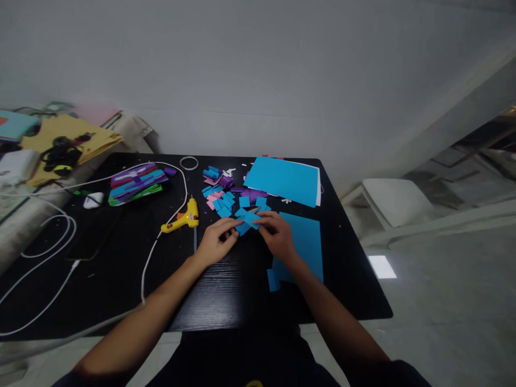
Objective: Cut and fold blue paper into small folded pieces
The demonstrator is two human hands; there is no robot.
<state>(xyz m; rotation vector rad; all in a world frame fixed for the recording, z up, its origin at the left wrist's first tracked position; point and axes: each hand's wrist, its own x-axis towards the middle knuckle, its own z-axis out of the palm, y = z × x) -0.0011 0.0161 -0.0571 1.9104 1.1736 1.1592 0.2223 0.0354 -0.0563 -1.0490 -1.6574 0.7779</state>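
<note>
Small blue paper pieces (249, 219) lie between my two hands over the middle of the black table. My left hand (217, 242) has its fingertips closed at the left edge of the blue paper. On the other side, my right hand (279, 236) pinches the right edge between thumb and fingers. Just beyond the fingers, a thin greyish pointed thing shows, too small to name. A loose pile of cut blue and pink paper pieces (223, 204) spreads just past my left hand. Under my right wrist lies a blue paper sheet (304, 244), with a blue strip (273, 280) at its lower left.
A yellow hot glue gun (183, 219) lies left of my left hand, near a white cable (151, 255). Stacked coloured paper (137, 183) and a dark phone (94, 234) are farther left. Another blue sheet (284, 180) lies at the back right. A white stool (389, 201) stands beside the table.
</note>
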